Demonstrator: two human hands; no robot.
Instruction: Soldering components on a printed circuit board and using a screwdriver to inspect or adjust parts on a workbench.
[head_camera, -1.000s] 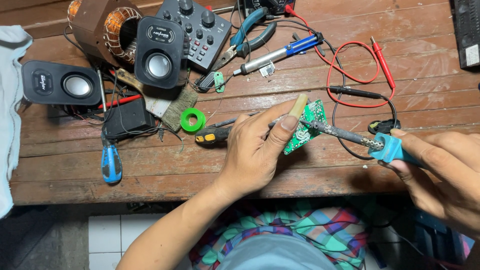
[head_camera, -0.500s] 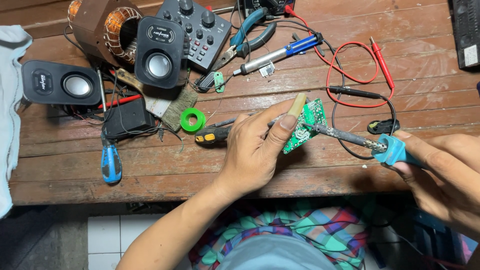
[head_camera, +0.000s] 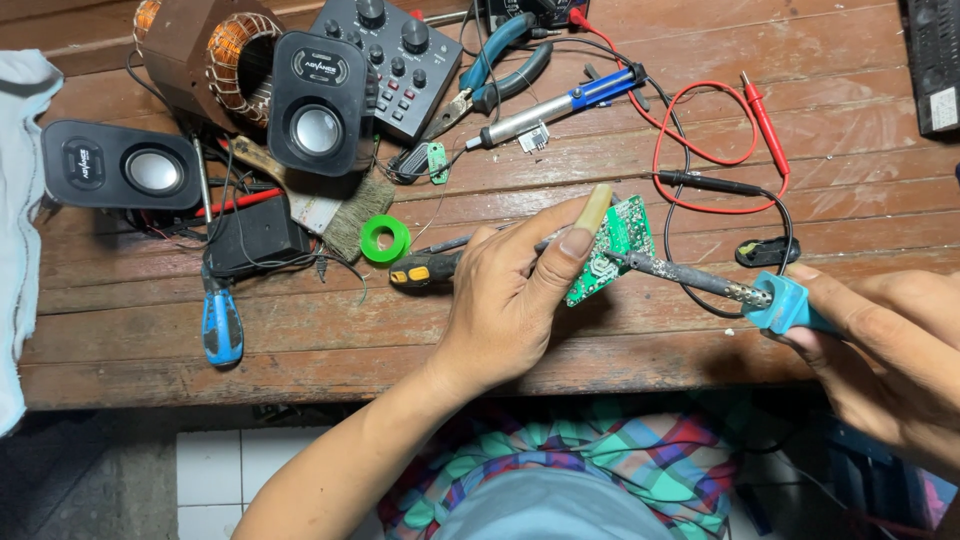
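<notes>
My left hand (head_camera: 510, 290) pinches a small green circuit board (head_camera: 612, 245) between thumb and fingers, tilted above the wooden bench (head_camera: 420, 330). My right hand (head_camera: 885, 350) grips the blue handle of a soldering iron (head_camera: 715, 285). The iron's dark metal tip rests against the board's lower face. A thin wire or solder strand runs from under my left fingers toward the board.
A yellow-black screwdriver (head_camera: 425, 270) and a green tape roll (head_camera: 385, 240) lie left of my hand. Two black speakers (head_camera: 318, 105) (head_camera: 120, 165), a brush, a blue-handled screwdriver (head_camera: 222, 325), pliers, a solder sucker (head_camera: 550, 108), a knobbed black box and red-black probe leads (head_camera: 700, 150) crowd the back.
The soldering iron and my right hand shifted very slightly; the board and my left hand stay in the same place.
</notes>
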